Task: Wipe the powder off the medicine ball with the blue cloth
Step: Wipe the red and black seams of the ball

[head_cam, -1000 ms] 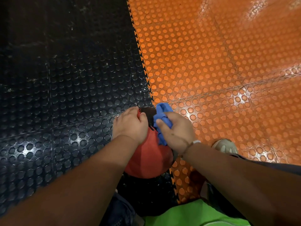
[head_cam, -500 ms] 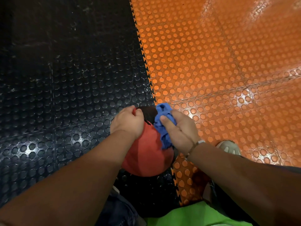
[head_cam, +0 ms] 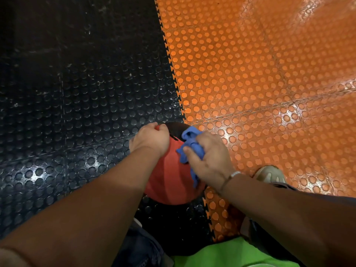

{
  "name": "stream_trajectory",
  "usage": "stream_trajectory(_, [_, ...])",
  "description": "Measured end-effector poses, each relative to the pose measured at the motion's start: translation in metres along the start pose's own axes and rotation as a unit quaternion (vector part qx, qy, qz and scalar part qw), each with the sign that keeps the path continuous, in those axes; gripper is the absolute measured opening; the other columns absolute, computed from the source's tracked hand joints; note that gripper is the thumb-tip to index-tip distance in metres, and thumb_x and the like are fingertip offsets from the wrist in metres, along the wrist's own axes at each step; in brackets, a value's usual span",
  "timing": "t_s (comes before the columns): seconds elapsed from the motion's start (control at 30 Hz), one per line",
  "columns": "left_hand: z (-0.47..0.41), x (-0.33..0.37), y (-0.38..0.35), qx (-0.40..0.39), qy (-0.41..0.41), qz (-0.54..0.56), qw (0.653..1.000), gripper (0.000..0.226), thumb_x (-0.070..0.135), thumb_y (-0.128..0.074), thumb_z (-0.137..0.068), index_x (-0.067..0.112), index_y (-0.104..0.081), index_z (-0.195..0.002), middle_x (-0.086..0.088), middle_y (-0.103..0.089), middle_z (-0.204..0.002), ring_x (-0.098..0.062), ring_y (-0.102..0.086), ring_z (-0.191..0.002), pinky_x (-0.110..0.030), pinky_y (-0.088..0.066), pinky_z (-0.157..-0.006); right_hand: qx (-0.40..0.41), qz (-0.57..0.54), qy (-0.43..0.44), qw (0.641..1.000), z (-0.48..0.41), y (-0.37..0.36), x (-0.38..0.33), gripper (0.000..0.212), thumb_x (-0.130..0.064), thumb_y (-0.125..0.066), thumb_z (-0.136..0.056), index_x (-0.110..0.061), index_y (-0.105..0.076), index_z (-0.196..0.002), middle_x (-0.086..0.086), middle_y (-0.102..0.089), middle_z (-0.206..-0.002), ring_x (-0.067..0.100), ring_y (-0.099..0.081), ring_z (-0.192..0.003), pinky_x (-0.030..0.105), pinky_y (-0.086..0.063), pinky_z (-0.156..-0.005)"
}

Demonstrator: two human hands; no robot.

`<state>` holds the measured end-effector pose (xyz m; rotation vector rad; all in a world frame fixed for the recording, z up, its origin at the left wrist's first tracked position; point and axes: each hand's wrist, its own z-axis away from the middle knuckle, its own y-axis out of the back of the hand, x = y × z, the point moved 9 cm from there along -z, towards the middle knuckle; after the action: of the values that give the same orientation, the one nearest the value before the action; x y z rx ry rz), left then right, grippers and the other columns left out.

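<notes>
With the left grip curled over the medicine ball at its far top, press the blue cloth, clenched in the right grip, in overlapping strokes.

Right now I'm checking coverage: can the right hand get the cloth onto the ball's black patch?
Probably yes. The right hand grips the blue cloth against the medicine ball, its far edge bordering the black patch; the left hand holds the ball's left side, not covering it.
</notes>
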<state>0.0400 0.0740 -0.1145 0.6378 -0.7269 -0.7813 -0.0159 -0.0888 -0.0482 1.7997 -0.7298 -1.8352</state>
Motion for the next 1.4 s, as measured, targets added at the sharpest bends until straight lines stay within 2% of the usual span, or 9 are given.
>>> stream_trajectory(0.03, [0.001, -0.001, -0.001, -0.002, 0.003, 0.007, 1.0, 0.047, 0.045, -0.036, -0.094, 0.028, -0.048, -0.137, -0.001, -0.047, -0.143, -0.024, -0.042, -0.131, -0.039, -0.029, -0.111, -0.001, 0.031, 0.027, 0.999, 0.0, -0.002, 0.003, 0.022, -0.035, -0.051, -0.082, -0.02, -0.04, -0.07, -0.006, -0.041, -0.072, 0.015, -0.038, -0.072, 0.024, -0.026, -0.064])
stream_trajectory(0.2, [0.013, 0.006, -0.003, 0.01, -0.001, -0.001, 1.0, 0.048, 0.046, -0.036, -0.095, 0.03, -0.046, -0.139, -0.001, -0.047, -0.143, -0.026, -0.043, -0.13, -0.04, -0.031, -0.11, -0.051, -0.082, -0.312, 0.945, 0.0, 0.006, 0.091, 0.012, -0.016, -0.046, -0.094, -0.01, -0.054, -0.101, 0.002, -0.053, -0.084, 0.018, -0.055, -0.07, 0.013, -0.038, -0.05])
stream_trajectory(0.47, [0.011, -0.003, 0.001, 0.019, 0.016, 0.015, 1.0, 0.04, 0.038, -0.034, -0.095, 0.021, -0.059, -0.122, -0.011, -0.055, -0.131, -0.032, -0.049, -0.12, -0.037, -0.037, -0.1, -0.077, 0.078, 0.02, 0.994, 0.007, -0.014, 0.016, 0.062, -0.06, -0.044, -0.077, -0.01, -0.054, -0.112, 0.003, -0.053, -0.112, 0.015, -0.043, -0.107, 0.024, -0.03, -0.093])
stream_trajectory(0.7, [0.018, -0.003, 0.003, 0.031, -0.017, 0.015, 0.999, 0.046, 0.04, -0.035, -0.098, 0.022, -0.048, -0.138, -0.005, -0.047, -0.143, -0.027, -0.043, -0.13, -0.034, -0.032, -0.105, -0.08, -0.076, -0.426, 0.898, 0.035, -0.023, 0.146, 0.036, -0.031, -0.044, -0.097, -0.008, -0.049, -0.124, 0.014, -0.059, -0.112, 0.028, -0.054, -0.097, 0.028, -0.043, -0.08])
stream_trajectory(0.87, [0.025, -0.009, 0.003, 0.057, -0.031, 0.014, 0.998, 0.047, 0.036, -0.033, -0.098, 0.019, -0.046, -0.14, -0.005, -0.045, -0.145, -0.025, -0.041, -0.132, -0.033, -0.03, -0.107, 0.093, 0.0, -0.106, 0.99, 0.011, 0.01, 0.037, 0.025, -0.028, -0.05, -0.091, -0.005, -0.061, -0.092, 0.006, -0.056, -0.077, 0.024, -0.053, -0.075, 0.025, -0.031, -0.062])
stream_trajectory(0.97, [0.024, -0.003, 0.001, 0.058, -0.036, 0.011, 0.998, 0.044, 0.034, -0.035, -0.098, 0.018, -0.049, -0.136, -0.009, -0.048, -0.141, -0.029, -0.044, -0.127, -0.034, -0.034, -0.102, 0.019, 0.045, 0.132, 0.99, 0.001, -0.008, -0.018, 0.033, -0.031, -0.049, -0.087, -0.004, -0.065, -0.095, 0.009, -0.067, -0.089, 0.022, -0.059, -0.086, 0.028, -0.041, -0.079])
stream_trajectory(1.03, [0.029, 0.003, -0.003, 0.059, -0.052, 0.009, 0.997, 0.044, 0.034, -0.036, -0.097, 0.017, -0.049, -0.136, -0.007, -0.048, -0.141, -0.028, -0.043, -0.128, -0.034, -0.033, -0.103, -0.012, 0.064, 0.124, 0.99, -0.006, -0.011, -0.007, 0.034, -0.033, -0.051, -0.086, -0.007, -0.066, -0.103, 0.008, -0.069, -0.101, 0.021, -0.061, -0.095, 0.023, -0.038, -0.088])
stream_trajectory(1.2, [0.046, 0.023, -0.015, 0.075, -0.093, -0.031, 0.992, 0.047, 0.036, -0.037, -0.095, 0.014, -0.049, -0.134, -0.006, -0.047, -0.14, -0.025, -0.041, -0.128, -0.035, -0.032, -0.106, -0.069, 0.012, -0.294, 0.953, -0.026, 0.001, 0.098, 0.028, -0.034, -0.051, -0.093, -0.011, -0.06, -0.106, 0.009, -0.062, -0.09, 0.027, -0.058, -0.089, 0.027, -0.04, -0.072])
stream_trajectory(1.4, [0.015, 0.03, -0.011, 0.032, -0.028, -0.05, 0.998, 0.041, 0.036, -0.036, -0.093, 0.016, -0.058, -0.121, -0.012, -0.054, -0.13, -0.032, -0.05, -0.119, -0.037, -0.039, -0.096, -0.012, 0.025, 0.027, 0.999, -0.014, 0.005, -0.007, 0.032, -0.039, -0.047, -0.087, -0.01, -0.061, -0.089, 0.001, -0.06, -0.08, 0.017, -0.05, -0.076, 0.025, -0.033, -0.067])
